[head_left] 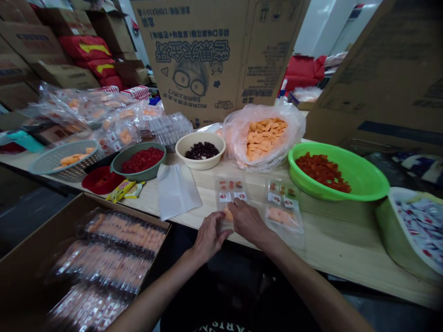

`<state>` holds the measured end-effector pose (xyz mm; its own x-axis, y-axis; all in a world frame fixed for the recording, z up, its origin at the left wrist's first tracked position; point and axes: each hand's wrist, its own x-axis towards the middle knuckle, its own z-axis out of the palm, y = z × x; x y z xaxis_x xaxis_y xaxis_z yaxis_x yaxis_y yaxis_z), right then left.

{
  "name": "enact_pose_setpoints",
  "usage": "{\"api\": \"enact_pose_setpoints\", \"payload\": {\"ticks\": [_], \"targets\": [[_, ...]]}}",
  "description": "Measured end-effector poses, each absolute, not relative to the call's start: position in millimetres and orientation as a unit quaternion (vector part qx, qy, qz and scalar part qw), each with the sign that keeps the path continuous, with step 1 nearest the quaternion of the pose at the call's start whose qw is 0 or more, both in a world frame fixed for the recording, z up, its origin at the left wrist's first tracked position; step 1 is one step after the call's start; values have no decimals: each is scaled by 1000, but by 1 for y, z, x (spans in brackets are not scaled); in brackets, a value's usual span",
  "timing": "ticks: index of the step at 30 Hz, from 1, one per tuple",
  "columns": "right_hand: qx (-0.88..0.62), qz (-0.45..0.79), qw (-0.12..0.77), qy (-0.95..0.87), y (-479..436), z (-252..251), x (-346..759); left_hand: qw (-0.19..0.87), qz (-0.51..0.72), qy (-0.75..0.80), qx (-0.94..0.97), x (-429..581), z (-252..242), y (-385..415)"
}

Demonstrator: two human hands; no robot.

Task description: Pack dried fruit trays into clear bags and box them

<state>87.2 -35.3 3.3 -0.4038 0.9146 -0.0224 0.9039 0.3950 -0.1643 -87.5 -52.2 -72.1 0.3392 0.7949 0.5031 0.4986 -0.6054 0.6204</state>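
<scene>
A clear compartment tray lies on the table, with small red and dark pieces in its top row, two white sachets below, and orange candy beneath them. My left hand is at its near left corner, thumb and fingers closed about the edge. Over its lower half, my right hand has its fingers bent and pinched together; what they hold is hidden. Just to the right lies a second clear tray, filled in a similar pattern.
Behind the trays stand a cream bowl of dark pieces, a bag of orange candy and a green basin. A tub of sachets is at right. Lower left, a carton holds packed trays. Large cartons rise behind.
</scene>
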Motion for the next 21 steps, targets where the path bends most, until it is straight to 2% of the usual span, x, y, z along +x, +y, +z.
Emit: {"api": "enact_pose_setpoints", "payload": {"ticks": [4,9,14,16,18,21], "targets": [[-505,107,47,-855,-45,5,80,168,413,390,806,-88,-70,-38],[-479,127,71,-866,-71,-12,72,158,338,384,845,-90,-65,-32],[-519,117,178,-828,-74,-15,85,107,337,379,855,-84,-65,-25],[-540,89,225,-806,-74,-10,91,139,370,331,857,-80,-65,-18],[-577,57,275,-767,-75,-6,96,218,391,278,850,-76,-63,-12],[-648,28,352,-675,-75,-7,98,349,404,307,788,-71,-54,-11]]}}
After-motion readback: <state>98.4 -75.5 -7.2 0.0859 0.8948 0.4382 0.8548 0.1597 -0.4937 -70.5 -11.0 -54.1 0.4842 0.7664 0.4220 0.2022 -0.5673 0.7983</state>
